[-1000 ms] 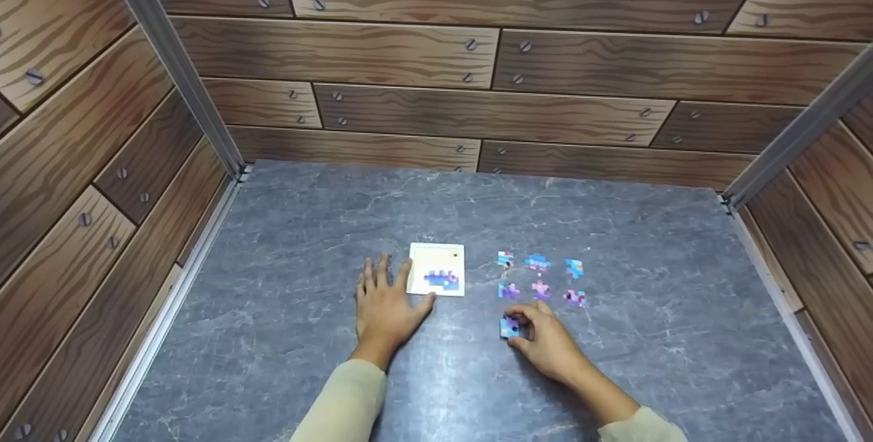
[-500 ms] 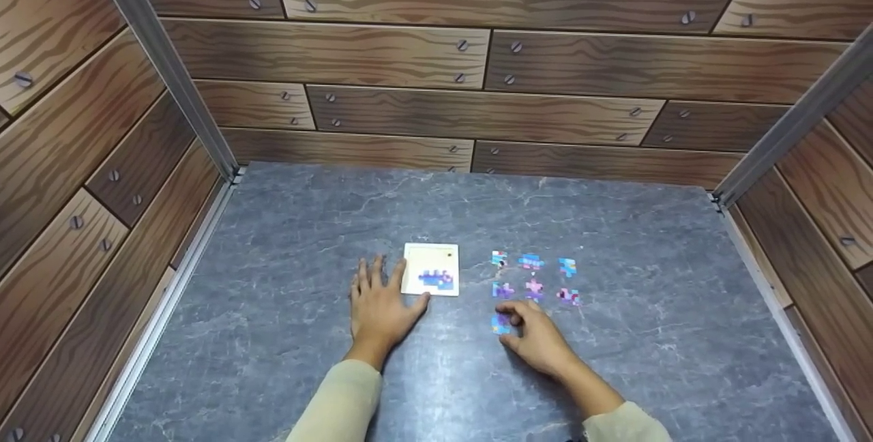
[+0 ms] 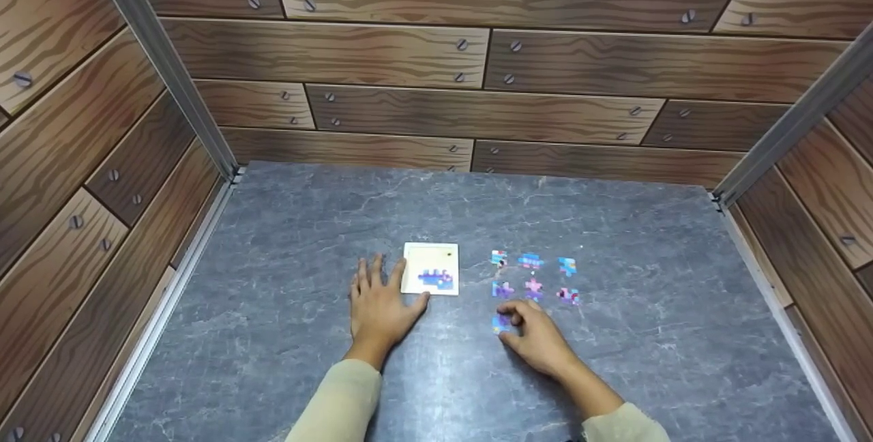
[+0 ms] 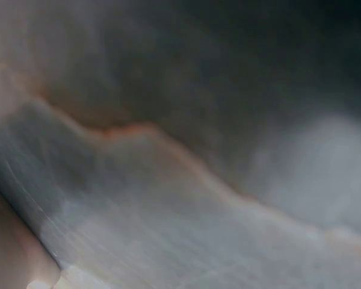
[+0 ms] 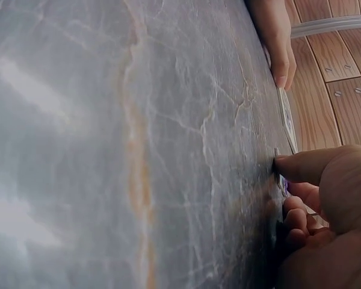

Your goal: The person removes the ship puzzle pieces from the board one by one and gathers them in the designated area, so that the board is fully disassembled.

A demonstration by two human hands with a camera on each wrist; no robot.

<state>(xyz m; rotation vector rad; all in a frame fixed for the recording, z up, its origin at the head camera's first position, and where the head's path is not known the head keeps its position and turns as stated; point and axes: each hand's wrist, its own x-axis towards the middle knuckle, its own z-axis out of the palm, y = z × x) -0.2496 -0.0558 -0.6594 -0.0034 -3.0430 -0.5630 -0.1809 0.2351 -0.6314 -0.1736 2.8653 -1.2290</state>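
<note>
My left hand point(image 3: 382, 309) lies with fingers spread at the left side of a small white puzzle tray point(image 3: 417, 248). Its index finger and thumb rest along the tray's edge. Joined blue and purple puzzle pieces point(image 3: 435, 279) fill part of the tray's lower area. To the right, my right hand point(image 3: 539, 340) pinches a blue and purple puzzle piece point(image 3: 500, 323) between thumb and curled fingers, low over the table. That piece point(image 5: 284, 184) shows as a purple sliver in the right wrist view, mostly hidden by the fingers. The left wrist view is mostly blurred.
Several loose puzzle pieces point(image 3: 533, 287) lie in two rows just beyond the right hand. Grey marbled tabletop point(image 3: 327, 210) surrounds everything. Wood-print panels point(image 3: 382, 56) with metal corner posts point(image 3: 164, 67) wall in the back and sides.
The right hand has lowered the puzzle piece from a slight tilt to nearly flat and shifted it a little left. The left hand stays at the tray. The head view has shifted slightly.
</note>
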